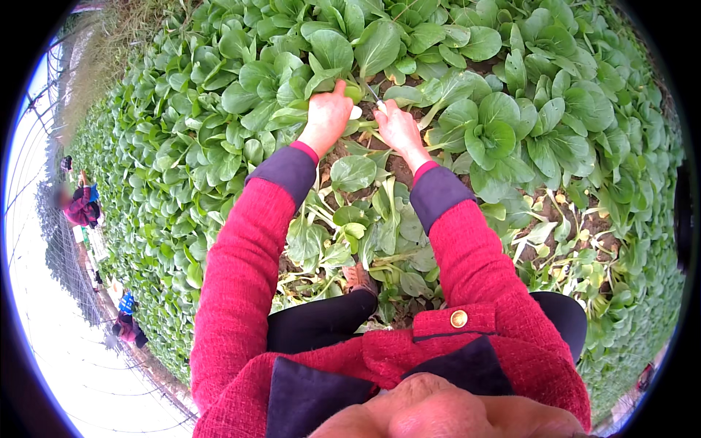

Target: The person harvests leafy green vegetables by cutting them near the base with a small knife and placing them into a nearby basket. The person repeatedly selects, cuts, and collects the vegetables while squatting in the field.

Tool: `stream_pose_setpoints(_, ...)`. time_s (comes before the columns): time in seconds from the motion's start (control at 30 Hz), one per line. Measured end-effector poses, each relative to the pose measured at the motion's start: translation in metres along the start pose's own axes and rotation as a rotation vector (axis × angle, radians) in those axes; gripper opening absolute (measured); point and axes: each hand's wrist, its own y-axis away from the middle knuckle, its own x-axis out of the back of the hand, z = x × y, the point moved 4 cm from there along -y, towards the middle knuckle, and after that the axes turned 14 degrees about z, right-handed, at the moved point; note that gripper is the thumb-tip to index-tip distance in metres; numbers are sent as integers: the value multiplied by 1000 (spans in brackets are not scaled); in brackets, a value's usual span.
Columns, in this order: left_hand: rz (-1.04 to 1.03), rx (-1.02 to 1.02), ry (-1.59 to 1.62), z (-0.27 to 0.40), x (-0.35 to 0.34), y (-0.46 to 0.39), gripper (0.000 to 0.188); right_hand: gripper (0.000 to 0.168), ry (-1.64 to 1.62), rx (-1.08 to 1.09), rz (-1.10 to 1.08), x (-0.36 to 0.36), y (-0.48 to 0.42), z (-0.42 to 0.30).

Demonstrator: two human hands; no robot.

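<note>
My left hand (327, 116) grips a leafy green plant of the bok choy kind (330, 52) low down, near its pale stalks; its fingertips are partly hidden by leaves. Just to the right, my right hand (398, 127) is closed round the light handle of a small knife (380, 104). The thin blade points up and left towards the base of the plants, its tip close to the stalks by my left hand. Below both hands, cut or fallen leaves (353, 173) lie on brown soil.
Dense leafy greens (495, 137) stand on both sides and ahead. Loose leaves and stalks (580, 235) litter soil at the right. My shoe (360, 278) rests among leaves. Far left, other people (82, 207) are beside the field, near a wire fence or netting (38, 164).
</note>
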Motion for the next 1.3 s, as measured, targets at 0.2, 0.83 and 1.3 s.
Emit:
stream_pose_setpoints(0.2, -29, 32, 37, -9, -2, 14, 7, 39, -192, -111, -15, -11, -16, 40)
stream_pose_setpoints(0.83, 49, 35, 32, -13, 2, 23, 2, 39, -235, -110, -56, -47, 4, 35)
stream_pose_setpoints(1.3, -60, 304, 302, -22, 13, 65, 23, 36, -146, -76, -27, -60, 14, 31)
